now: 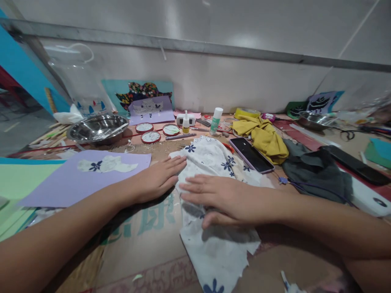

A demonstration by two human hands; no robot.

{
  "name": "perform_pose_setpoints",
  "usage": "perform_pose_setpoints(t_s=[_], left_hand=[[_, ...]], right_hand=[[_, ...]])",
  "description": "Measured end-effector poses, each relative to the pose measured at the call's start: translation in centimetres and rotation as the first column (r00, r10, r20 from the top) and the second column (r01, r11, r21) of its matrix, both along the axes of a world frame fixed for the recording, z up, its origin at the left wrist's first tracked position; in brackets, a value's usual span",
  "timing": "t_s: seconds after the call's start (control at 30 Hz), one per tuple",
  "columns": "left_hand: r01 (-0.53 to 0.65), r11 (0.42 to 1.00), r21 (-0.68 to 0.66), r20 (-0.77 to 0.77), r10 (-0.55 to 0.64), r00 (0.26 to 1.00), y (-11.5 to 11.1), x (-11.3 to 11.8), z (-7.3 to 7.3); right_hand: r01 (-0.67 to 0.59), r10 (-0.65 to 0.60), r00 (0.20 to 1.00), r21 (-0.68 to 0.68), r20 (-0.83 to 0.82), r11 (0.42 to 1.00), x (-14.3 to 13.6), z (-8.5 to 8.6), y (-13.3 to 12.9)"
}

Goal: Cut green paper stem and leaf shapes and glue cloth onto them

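A white cloth with dark blue flowers [214,248] lies on the cardboard-covered table in front of me, its lower edges ragged. My right hand [224,198] rests flat across its middle, fingers stretched to the left. At the cloth's left edge, my left hand [161,176] lies with its fingers extended, the tips touching the fabric. Neither hand grips anything. Left of it is a sheet of purple paper [119,191] bearing a cut-out piece of the same flowered cloth [114,164]. A phone [252,154] lies beside the cloth's right edge.
Behind the cloth stand a glue stick [216,121] and a small glue bottle [185,123]. A steel bowl [97,128] and a clear jug [81,81] are at back left. Yellow cloth [264,136], dark grey cloth [314,175] and a black phone [356,162] lie to the right.
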State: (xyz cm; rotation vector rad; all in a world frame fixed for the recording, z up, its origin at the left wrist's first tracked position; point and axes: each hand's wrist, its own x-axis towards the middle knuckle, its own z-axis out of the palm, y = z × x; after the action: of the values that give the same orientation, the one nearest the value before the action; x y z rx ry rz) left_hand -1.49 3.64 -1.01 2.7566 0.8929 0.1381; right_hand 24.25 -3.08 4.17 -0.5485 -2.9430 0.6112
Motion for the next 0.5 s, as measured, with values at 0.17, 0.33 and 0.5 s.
perform_pose_setpoints(t_s=[0.17, 0.33, 0.5], left_hand=[[0.004, 1.0, 0.014, 0.016, -0.004, 1.0, 0.1, 0.0, -0.2], [0.005, 1.0, 0.013, 0.013, -0.006, 1.0, 0.0, 0.0, 0.0], [-0.004, 1.0, 0.002, 0.013, 0.004, 1.0, -0.1, 0.2, 0.1]], right_hand=[[0.007, -0.011, 0.993, 0.034, 0.117, 0.999, 0.2, -1.7, 1.1], [-0.056, 0.055, 0.995, 0.007, 0.079, 0.998, 0.6, -0.2, 0.0], [-0.104, 0.106, 0.993, -0.05, 0.042, 0.993, 0.7, 1.1, -1.4]])
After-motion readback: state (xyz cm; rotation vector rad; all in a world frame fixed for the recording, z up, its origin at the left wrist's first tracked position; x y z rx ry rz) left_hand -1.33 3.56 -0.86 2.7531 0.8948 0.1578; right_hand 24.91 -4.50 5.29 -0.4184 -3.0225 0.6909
